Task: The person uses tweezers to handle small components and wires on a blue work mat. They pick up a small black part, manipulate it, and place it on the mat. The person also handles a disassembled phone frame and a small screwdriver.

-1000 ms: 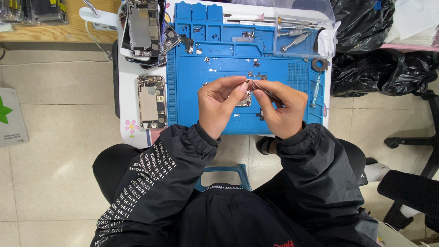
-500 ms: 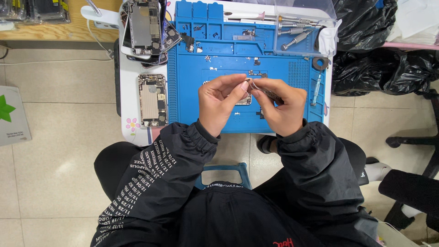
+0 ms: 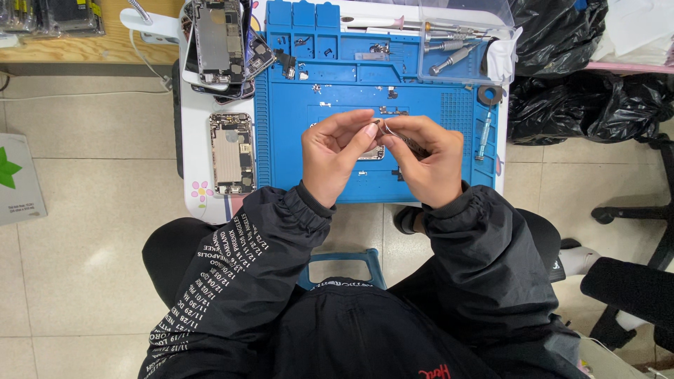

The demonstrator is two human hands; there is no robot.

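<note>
Surface: blue work mat [image 3: 337, 175] on a small white table, tiled floor around it; it lies right under my hands.
Left hand [image 3: 333, 158]: fingers curled, thumb and forefinger pinching a small metal part [image 3: 378, 124].
Right hand [image 3: 425, 158]: closed around thin tweezers [image 3: 408, 144], tips meeting the part between both hands, above the mat.
Beyond my hands: clear tray of screwdrivers [image 3: 449, 42].
Left of my left hand: opened phone [image 3: 230, 152].
Doing it well, I judge: keep the pinch light, hold low over the mat so a dropped part stays there.

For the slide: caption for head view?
Both hands, left hand and right hand, pinch a small part over a blue repair mat.
</note>
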